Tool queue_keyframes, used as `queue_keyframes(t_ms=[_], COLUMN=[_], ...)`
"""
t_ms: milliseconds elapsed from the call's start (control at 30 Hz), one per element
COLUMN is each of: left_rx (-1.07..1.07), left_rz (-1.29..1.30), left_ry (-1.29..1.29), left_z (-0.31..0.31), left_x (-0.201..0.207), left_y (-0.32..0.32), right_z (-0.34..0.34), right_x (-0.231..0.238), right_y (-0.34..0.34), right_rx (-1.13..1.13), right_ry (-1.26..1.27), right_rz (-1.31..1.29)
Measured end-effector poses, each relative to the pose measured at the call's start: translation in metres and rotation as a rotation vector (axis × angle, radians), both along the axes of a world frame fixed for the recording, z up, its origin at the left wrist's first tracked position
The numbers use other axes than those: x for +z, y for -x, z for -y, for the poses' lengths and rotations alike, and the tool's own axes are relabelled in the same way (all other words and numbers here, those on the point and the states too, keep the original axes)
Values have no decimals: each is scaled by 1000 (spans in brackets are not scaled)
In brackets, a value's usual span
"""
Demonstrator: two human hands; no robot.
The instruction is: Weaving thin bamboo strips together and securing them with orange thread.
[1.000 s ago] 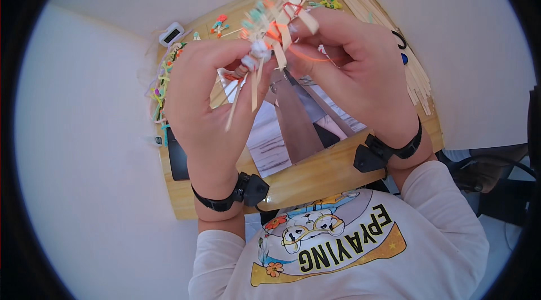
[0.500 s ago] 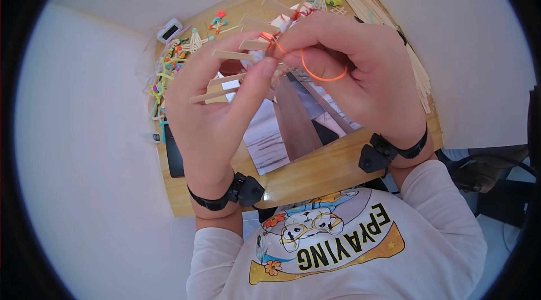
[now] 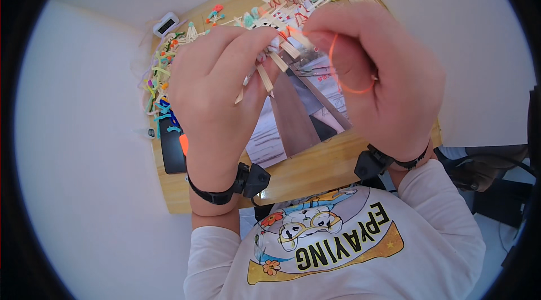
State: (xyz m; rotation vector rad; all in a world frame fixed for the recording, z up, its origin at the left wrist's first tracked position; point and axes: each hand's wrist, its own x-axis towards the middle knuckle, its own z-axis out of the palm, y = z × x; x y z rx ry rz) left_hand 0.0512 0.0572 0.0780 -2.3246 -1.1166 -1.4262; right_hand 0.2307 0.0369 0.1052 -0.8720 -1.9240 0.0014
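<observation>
My left fingers [image 3: 255, 41] pinch the wooden-stick frame [image 3: 289, 48] over the far middle of the counter [image 3: 304, 172]; my right fingers [image 3: 352, 23], just to its right, grip the orange cord [image 3: 333, 66], bowed in a loop.

Left grip [image 3: 217, 83] partly hides wooden sticks [image 3: 265, 79] — right grip [image 3: 391, 77], an end of orange cord [image 3: 355, 92].
</observation>
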Motion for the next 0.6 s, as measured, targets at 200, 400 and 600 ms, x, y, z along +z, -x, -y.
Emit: queue_keyframes(t_ms=[200,400,600], left_rx=[-51,-142,-122], left_rz=[162,341,338], left_ry=[49,175,150], left_z=[2,4,8], left_x=[3,5,6], left_y=[-3,-4,-4], right_z=[2,4,5], right_x=[4,3,1], right_y=[-3,-4,-2], right_rx=[7,33,19], right_ry=[-72,-125,-149], right_rz=[-17,28,-29])
